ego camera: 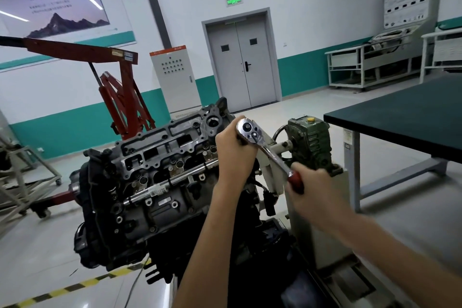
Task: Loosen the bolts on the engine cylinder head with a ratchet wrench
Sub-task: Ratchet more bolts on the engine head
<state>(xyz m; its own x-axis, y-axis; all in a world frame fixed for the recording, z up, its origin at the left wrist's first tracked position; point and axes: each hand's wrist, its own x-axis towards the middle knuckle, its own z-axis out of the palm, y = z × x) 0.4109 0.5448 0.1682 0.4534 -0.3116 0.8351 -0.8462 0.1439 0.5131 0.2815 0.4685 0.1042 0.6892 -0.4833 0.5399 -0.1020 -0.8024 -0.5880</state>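
Note:
The engine cylinder head point(160, 157) sits tilted on a stand in the middle of the view, its bolts and ports facing me. A chrome ratchet wrench point(265, 147) with a red handle lies over the head's right end. My left hand point(231, 150) wraps under the wrench's round head and steadies it there. My right hand point(310, 185) grips the red handle lower right. Whatever bolt the wrench sits on is hidden by my left hand.
A green gearbox point(310, 140) of the engine stand is just right of the wrench. A dark-topped workbench point(400, 120) stands at the right. A red engine hoist point(120, 87) stands behind the engine on the left. Yellow-black tape point(75, 287) marks the floor.

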